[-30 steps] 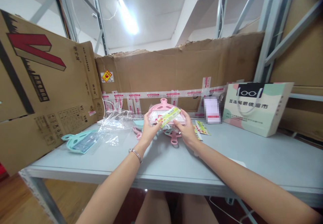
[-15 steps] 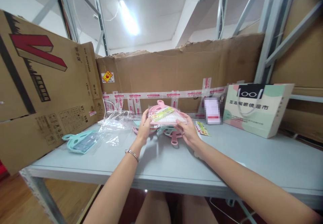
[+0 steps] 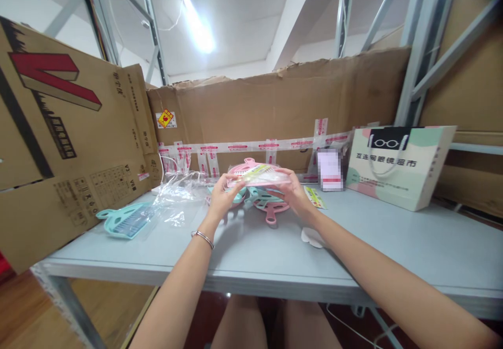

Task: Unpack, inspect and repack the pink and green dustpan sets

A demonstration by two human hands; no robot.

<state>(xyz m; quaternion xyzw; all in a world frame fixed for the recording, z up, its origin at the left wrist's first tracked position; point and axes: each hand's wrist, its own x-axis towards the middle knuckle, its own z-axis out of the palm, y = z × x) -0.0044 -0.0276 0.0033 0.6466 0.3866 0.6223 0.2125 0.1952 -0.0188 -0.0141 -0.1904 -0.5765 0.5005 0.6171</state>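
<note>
Between both hands, raised over the table, is a pink dustpan-and-brush set [image 3: 259, 173] in a clear wrapper with a yellow-green label. My left hand [image 3: 225, 194] grips its left end, thumb on the near edge. At the opposite end my right hand [image 3: 295, 194] is closed round the right edge. Below and behind it, on the table, lie more small dustpans, among them a pink one [image 3: 271, 214] with its handle toward me and pale green ones [image 3: 238, 196] partly hidden by my hands.
On the grey table [image 3: 251, 249], a light-blue dustpan with brush [image 3: 128, 220] lies left beside crumpled clear plastic [image 3: 178, 197]. A label card [image 3: 314, 197], a white scrap [image 3: 312, 237], a blurred upright card [image 3: 330, 171] and a paper bag [image 3: 396, 168] are right. Cardboard boxes [image 3: 243, 108] wall the back and left.
The pink set has tipped to a flatter angle, so less of its bristles shows. My right fingers have shifted toward its outer edge. The white scrap has come into fuller view.
</note>
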